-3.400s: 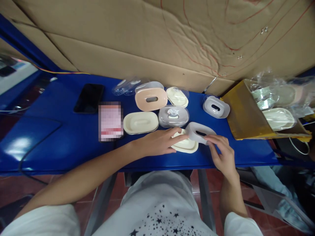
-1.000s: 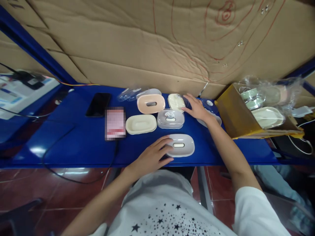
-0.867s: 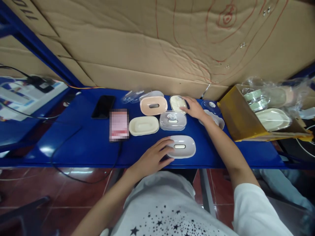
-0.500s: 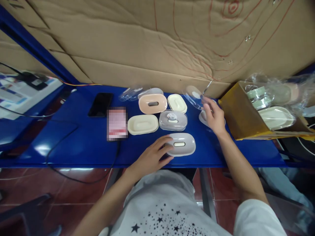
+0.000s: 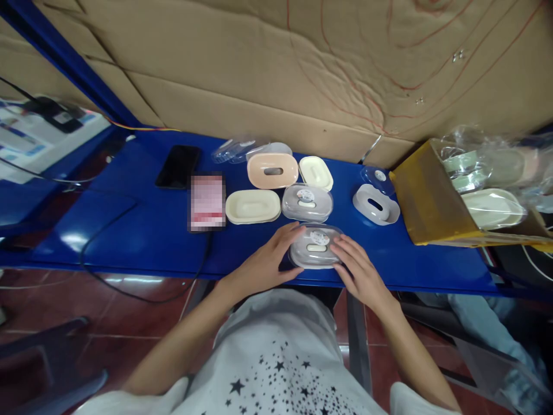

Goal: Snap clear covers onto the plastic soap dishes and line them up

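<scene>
Head view. A blue table (image 5: 142, 230) runs across the frame in front of a cardboard backing (image 5: 259, 75). At its near edge lies a grey soap box (image 5: 314, 253) topped by a clear lid (image 5: 318, 237) bearing a round sticker. The left hand (image 5: 268, 262) rests flat against the left end of this box, fingers spread over its upper edge; the right hand (image 5: 358, 271) presses on the right end, fingers extended. Neither grip is clenched: both hands lie open on the box and its lid, bracing it between them.

Just behind stands a second lidded grey box (image 5: 307, 202), and to its left a cream tray (image 5: 253, 206). In the back row sit a pink insert with a slot (image 5: 272, 170), a small cream tray (image 5: 315, 172), and a cluster of clear lids (image 5: 235, 150) lying near the cardboard. To the right, well apart from the hands, a grey slotted insert (image 5: 375, 204) rests on the table with another clear lid (image 5: 378, 176) just behind it. Farther right, a yellow carton (image 5: 423, 202) holds bagged soap box parts (image 5: 492, 173) in clear plastic.

At left lie a dark phone (image 5: 177, 166) and a blurred card (image 5: 208, 202); a black cable (image 5: 108, 253) loops over the near left part of the table
</scene>
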### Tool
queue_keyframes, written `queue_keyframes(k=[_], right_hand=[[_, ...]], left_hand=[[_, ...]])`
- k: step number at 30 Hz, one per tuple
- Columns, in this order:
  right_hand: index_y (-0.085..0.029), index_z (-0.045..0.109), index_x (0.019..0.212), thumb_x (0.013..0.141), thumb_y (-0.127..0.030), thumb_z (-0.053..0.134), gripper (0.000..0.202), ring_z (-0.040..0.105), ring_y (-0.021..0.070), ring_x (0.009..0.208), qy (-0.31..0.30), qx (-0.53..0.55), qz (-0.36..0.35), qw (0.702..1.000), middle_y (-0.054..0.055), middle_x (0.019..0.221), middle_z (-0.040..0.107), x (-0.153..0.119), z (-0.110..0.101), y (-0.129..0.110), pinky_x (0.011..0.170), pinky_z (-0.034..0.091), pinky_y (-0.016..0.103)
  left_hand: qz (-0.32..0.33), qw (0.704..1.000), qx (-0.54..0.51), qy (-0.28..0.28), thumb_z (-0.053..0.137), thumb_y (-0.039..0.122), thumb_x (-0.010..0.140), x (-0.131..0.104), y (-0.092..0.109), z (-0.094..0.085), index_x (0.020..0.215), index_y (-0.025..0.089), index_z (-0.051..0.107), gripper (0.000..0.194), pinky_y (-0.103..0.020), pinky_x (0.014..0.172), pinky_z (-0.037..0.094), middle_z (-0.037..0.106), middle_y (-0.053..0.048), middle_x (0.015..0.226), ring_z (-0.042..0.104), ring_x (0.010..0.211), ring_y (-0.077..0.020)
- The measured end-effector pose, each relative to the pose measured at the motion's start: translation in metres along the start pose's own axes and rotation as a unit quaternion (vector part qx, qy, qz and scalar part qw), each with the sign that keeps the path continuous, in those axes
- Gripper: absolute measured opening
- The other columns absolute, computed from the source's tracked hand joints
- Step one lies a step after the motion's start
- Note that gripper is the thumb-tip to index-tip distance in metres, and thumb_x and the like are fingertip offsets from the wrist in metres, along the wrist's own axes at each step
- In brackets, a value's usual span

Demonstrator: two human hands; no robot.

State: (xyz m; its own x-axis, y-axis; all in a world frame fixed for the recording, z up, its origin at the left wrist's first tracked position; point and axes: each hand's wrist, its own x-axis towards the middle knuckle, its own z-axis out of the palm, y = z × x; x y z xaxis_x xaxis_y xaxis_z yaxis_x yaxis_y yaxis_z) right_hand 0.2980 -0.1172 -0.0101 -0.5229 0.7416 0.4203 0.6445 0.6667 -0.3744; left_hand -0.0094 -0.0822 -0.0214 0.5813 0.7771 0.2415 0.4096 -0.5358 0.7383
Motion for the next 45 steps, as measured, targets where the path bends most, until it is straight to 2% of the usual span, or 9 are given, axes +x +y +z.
queue_keyframes(k=[5,8,15,19,23,26,31,38,45], right_hand=[[-0.036,0.039,0.172,0.103,-0.023,0.075,0.079,0.059,0.0349,0.15,0.012,-0.012,-0.024,1.0,0.01,0.154,0.068,0.0,0.005,-0.001,0.123,0.055,0.066],[-0.039,0.042,0.17,0.103,-0.021,0.075,0.077,0.062,0.0344,0.148,0.026,-0.006,-0.016,1.0,0.009,0.151,0.069,-0.003,0.008,0.001,0.121,0.055,0.067],[-0.035,0.045,0.169,0.101,-0.018,0.076,0.076,0.066,0.034,0.141,0.036,-0.059,-0.028,0.997,0.011,0.143,0.074,-0.003,0.009,-0.008,0.113,0.062,0.059],[-0.031,0.051,0.166,0.1,-0.019,0.079,0.072,0.067,0.0328,0.139,0.069,-0.06,-0.036,0.995,0.012,0.138,0.075,-0.011,0.014,-0.01,0.113,0.062,0.056],[-0.032,0.056,0.162,0.103,-0.025,0.076,0.062,0.066,0.0324,0.141,0.074,-0.015,0.004,0.997,0.011,0.142,0.071,-0.016,0.013,-0.004,0.113,0.062,0.054],[-0.036,0.054,0.163,0.104,-0.028,0.075,0.064,0.064,0.0343,0.142,0.074,-0.023,0.024,0.997,0.011,0.148,0.068,-0.015,0.008,0.001,0.115,0.061,0.058],[-0.037,0.051,0.165,0.104,-0.031,0.075,0.066,0.056,0.0376,0.151,0.049,-0.021,0.035,0.998,0.012,0.156,0.062,-0.014,0.003,0.007,0.117,0.058,0.064],[-0.034,0.043,0.171,0.105,-0.026,0.073,0.073,0.049,0.0339,0.16,0.016,-0.025,-0.009,1.0,0.01,0.159,0.063,-0.014,0.005,0.0,0.123,0.056,0.06],[-0.034,0.034,0.174,0.106,-0.016,0.07,0.079,0.048,0.0296,0.161,-0.013,-0.067,-0.053,0.996,0.009,0.166,0.059,-0.013,0.01,-0.011,0.134,0.04,0.065]], left_hand=[[-0.003,1.0,0.004,0.012,0.077,0.03,0.101,-0.001,0.0,0.0,0.17,0.038,0.03,0.084,-0.059,0.131,0.045,0.037,-0.014,0.173,0.045,0.16,-0.0339],[0.003,1.0,0.002,0.009,0.073,0.031,0.104,-0.001,0.0,0.0,0.17,0.039,0.032,0.078,-0.058,0.131,0.046,0.038,-0.013,0.173,0.048,0.159,-0.0327],[0.005,1.0,0.022,0.01,0.074,0.03,0.103,-0.001,-0.001,0.002,0.166,0.034,0.039,0.072,-0.057,0.129,0.049,0.04,-0.014,0.173,0.05,0.158,-0.0332],[0.007,0.999,0.048,0.002,0.076,0.031,0.102,-0.002,-0.001,0.003,0.165,0.033,0.041,0.072,-0.055,0.127,0.05,0.041,-0.013,0.174,0.049,0.159,-0.0329],[0.008,0.998,0.056,-0.014,0.079,0.043,0.101,0.0,0.002,0.004,0.168,0.036,0.037,0.079,-0.058,0.128,0.048,0.041,-0.014,0.175,0.048,0.159,-0.0358],[0.0,0.999,0.049,-0.005,0.075,0.05,0.103,0.006,0.006,0.006,0.168,0.036,0.037,0.076,-0.06,0.128,0.047,0.043,-0.014,0.174,0.048,0.159,-0.0365],[0.008,0.999,0.037,0.014,0.076,0.05,0.102,0.016,0.008,0.009,0.164,0.035,0.044,0.072,-0.059,0.128,0.047,0.048,-0.014,0.167,0.05,0.156,-0.0357],[0.011,0.999,-0.037,0.001,0.08,0.044,0.101,0.008,0.0,0.004,0.162,0.042,0.046,0.07,-0.057,0.127,0.05,0.047,-0.01,0.168,0.054,0.155,-0.0323],[0.018,0.993,-0.117,-0.011,0.083,0.041,0.098,0.005,-0.007,-0.003,0.155,0.038,0.052,0.065,-0.058,0.128,0.047,0.046,-0.012,0.171,0.05,0.158,-0.0312]])
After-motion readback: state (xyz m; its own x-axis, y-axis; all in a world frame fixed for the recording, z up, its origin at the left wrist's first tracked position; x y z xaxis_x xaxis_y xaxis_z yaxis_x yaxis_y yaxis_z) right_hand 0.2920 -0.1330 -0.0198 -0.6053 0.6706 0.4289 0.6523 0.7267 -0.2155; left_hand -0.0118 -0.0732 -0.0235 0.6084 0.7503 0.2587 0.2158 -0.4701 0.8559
